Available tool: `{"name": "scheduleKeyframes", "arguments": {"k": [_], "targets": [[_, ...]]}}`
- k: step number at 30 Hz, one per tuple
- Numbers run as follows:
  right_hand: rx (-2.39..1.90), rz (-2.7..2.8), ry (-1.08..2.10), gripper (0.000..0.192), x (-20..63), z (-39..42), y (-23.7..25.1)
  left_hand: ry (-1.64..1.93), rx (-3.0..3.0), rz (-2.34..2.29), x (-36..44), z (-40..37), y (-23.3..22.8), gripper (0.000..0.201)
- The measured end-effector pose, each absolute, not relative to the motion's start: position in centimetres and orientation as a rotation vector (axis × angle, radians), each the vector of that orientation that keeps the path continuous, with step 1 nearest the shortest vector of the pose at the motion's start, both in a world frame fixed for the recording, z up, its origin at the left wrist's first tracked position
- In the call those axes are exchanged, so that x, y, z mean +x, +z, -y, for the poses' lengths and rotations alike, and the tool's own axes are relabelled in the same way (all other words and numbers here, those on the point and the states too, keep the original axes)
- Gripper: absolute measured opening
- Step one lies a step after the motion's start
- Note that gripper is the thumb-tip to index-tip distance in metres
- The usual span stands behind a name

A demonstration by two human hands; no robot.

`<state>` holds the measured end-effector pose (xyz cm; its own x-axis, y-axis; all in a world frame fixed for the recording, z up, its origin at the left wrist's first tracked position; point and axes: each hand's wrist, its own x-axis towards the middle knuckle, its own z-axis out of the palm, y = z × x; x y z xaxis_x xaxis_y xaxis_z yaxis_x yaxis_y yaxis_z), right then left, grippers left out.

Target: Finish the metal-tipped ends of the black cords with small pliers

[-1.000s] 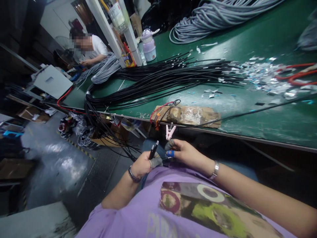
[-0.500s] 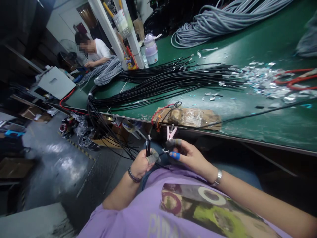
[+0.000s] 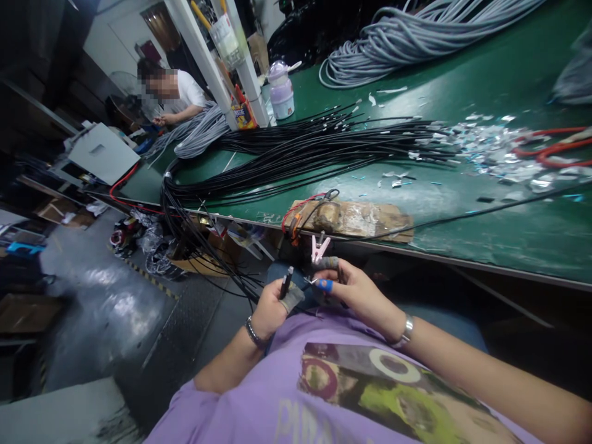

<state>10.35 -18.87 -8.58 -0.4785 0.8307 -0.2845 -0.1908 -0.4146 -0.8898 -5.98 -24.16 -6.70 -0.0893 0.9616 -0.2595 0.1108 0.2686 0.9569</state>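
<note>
My left hand (image 3: 272, 307) is closed, a grey cover on its finger, around a slim black rod with a pale tip (image 3: 286, 283). I cannot tell whether that is a tool or a cable end. Just to its right, my right hand (image 3: 354, 287) pinches a thin cable end with pale strands (image 3: 311, 280) between a blue-wrapped thumb and a grey-covered finger. Something dark shows partly behind these fingers. A pink clip (image 3: 319, 248) stands above them at the table edge, beside a worn wooden block (image 3: 365, 221) with red and orange pieces at its left end.
On the green table (image 3: 509, 237) lie a bundle of black cables (image 3: 296, 157), a grey cable coil (image 3: 393, 52), foil scraps (image 3: 490, 145) and red-handled tool parts (image 3: 550, 154). A lilac bottle (image 3: 280, 92) stands by a white post. A co-worker (image 3: 185, 92) sits at the far left.
My left hand has moved slightly right and down, and the black rod now leans to the right. My right hand has shifted a little, its fingers still pinched.
</note>
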Motion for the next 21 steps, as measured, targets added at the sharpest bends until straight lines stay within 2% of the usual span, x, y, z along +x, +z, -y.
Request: {"name": "scheduleKeyframes", "arguments": {"k": [7, 12, 15, 17, 21], "targets": [[-1.03, 1.179, 1.889, 0.034, 10.1, 18.8, -9.2, 1.024, 1.069, -1.453, -5.9, 24.3, -7.2, 0.043], [-1.067, 1.666, 1.39, 0.019, 10.7, 19.0, -9.6, 1.002, 1.142, -1.53, -6.2, 24.8, -9.3, 0.041], [-1.023, 2.005, 1.109, 0.028, 11.1, 19.1, -9.3, 0.874, 1.218, -1.532, -6.4, 24.8, -9.9, 0.038], [-0.998, 2.1, 1.114, 0.029, 11.1, 18.9, -9.2, 0.783, 1.208, -1.429, -6.5, 24.7, -9.7, 0.038], [-0.993, 1.84, 1.5, 0.012, 10.7, 18.2, -9.6, 0.719, 1.085, -1.243, -7.1, 24.3, -8.4, 0.044]]}}
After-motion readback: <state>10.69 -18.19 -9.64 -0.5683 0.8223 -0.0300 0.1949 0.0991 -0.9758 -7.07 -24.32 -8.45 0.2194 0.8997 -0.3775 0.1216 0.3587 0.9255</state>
